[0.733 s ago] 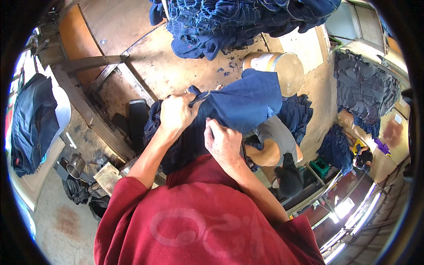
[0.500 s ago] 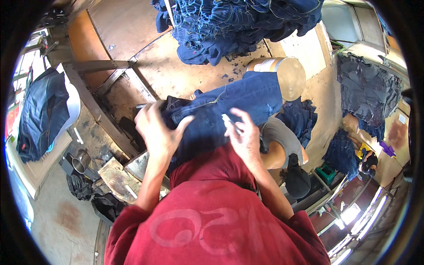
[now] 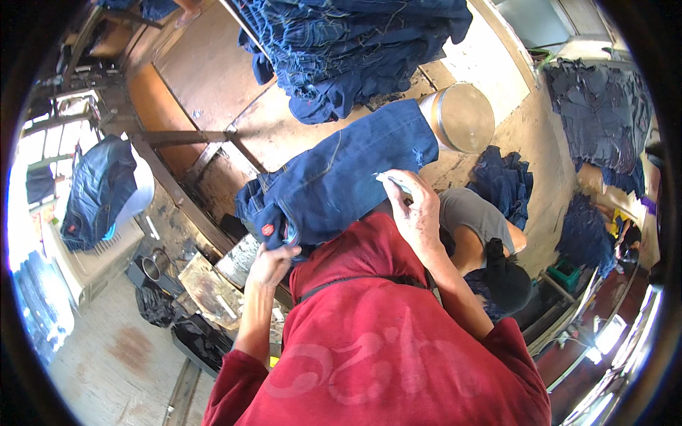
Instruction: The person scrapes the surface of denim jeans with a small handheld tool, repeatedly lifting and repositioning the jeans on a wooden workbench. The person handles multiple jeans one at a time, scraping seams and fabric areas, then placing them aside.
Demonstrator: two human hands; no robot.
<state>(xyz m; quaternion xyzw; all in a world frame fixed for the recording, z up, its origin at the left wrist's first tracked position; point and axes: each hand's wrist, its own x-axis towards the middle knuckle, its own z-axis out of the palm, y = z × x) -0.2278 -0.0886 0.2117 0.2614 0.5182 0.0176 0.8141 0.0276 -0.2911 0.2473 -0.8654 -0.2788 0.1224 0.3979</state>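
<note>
Dark blue jeans (image 3: 334, 167) lie folded in front of me, slanting from lower left to upper right, with a frayed spot near the leg end at the right. My left hand (image 3: 268, 268) is closed at their waist end, next to a round red patch; some of its fingers are hidden. Just above the near edge of the jeans, my right hand (image 3: 419, 213) pinches a small pale stick (image 3: 394, 180). The stick's tip is by the cloth; I cannot tell whether it touches.
A large pile of blue jeans (image 3: 355, 50) stands ahead. Beyond the leg end is a round drum (image 3: 465, 117). A person in a grey top (image 3: 479, 224) bends close on my right. A wooden frame (image 3: 185, 188) and a metal cup (image 3: 155, 266) are at left.
My left hand has come down and back to the waist end and closed there. My right hand has shifted slightly right. The jeans now lie flatter, with the waist end nearer me.
</note>
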